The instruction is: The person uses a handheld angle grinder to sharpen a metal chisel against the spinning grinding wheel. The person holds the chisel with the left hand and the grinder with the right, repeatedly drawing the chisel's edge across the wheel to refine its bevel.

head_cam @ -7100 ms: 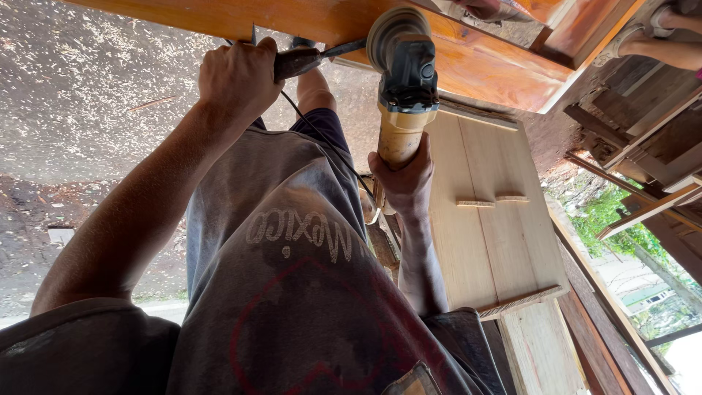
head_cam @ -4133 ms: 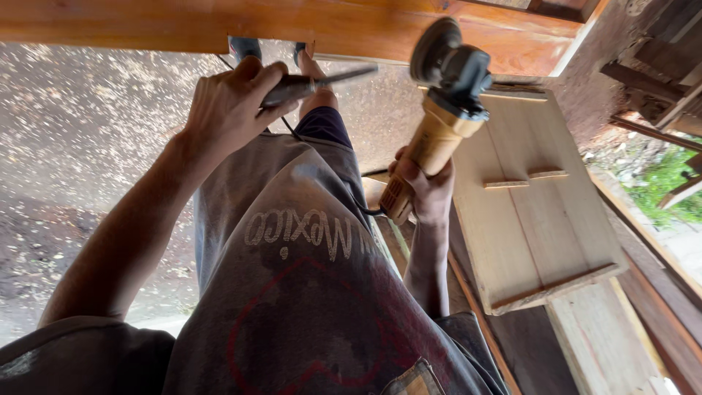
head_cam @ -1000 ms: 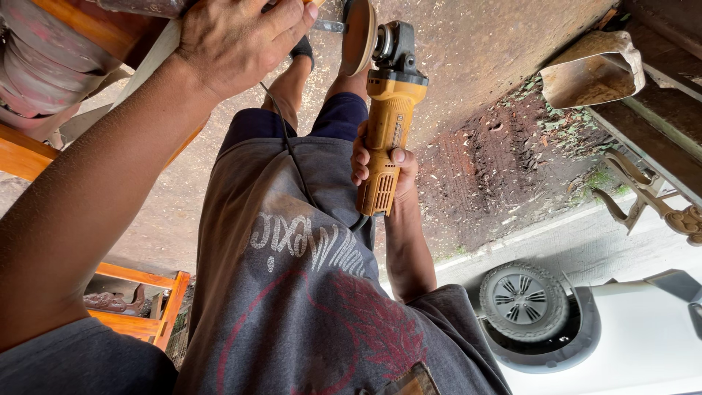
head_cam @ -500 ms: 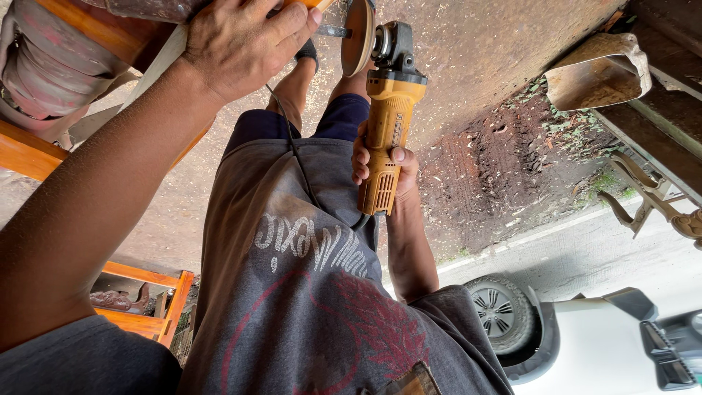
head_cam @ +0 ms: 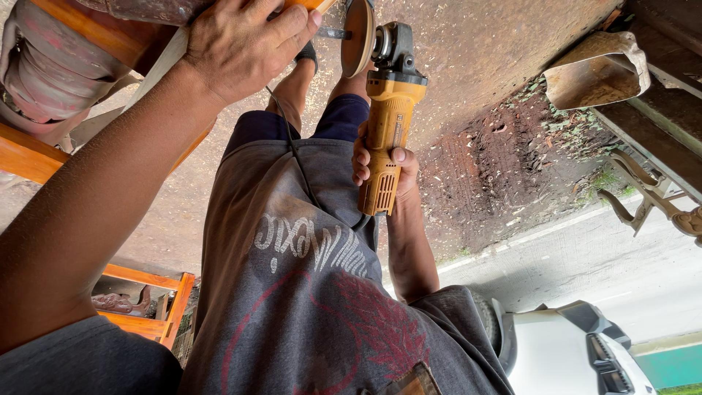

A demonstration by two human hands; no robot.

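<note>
Since half a second earlier, little had been moved about the hands: the same grips were kept, while the white vehicle (head_cam: pixel 570 351) below and to the right of the right hand had been carried further across the lower right corner.

To the far left, orange wooden frames (head_cam: pixel 139 307) were seen below the left forearm. The left hand (head_cam: pixel 245 44) was pressed flat, fingers spread, on an orange-varnished wooden piece (head_cam: pixel 95 33) at the top left, apparently so that the wood was steadied while the tool was brought to it; whether anything was clamped under the palm could not be told. A dark cord (head_cam: pixel 292 150) was trailed from beside that hand down across the grey printed shirt.

To the right of the left hand, the angle grinder (head_cam: pixel 387 110) was held upright by the right hand (head_cam: pixel 380 172), which was closed tightly round the ribbed lower end of its body, the thumb laid along one side. It was gripped low, probably so that the head could be reached out to the wood's edge. The tool's body was yellow, its gear head dark grey, and a tan, worn sanding disc (head_cam: pixel 357 36) was mounted at the top, just beside the left fingertips, seen nearly edge-on. Whether the disc was touching the wood could not be made out.

Further right, dusty ground, a bent metal sheet (head_cam: pixel 596 66) and a pale road (head_cam: pixel 621 263) were visible, well apart from both hands.
</note>
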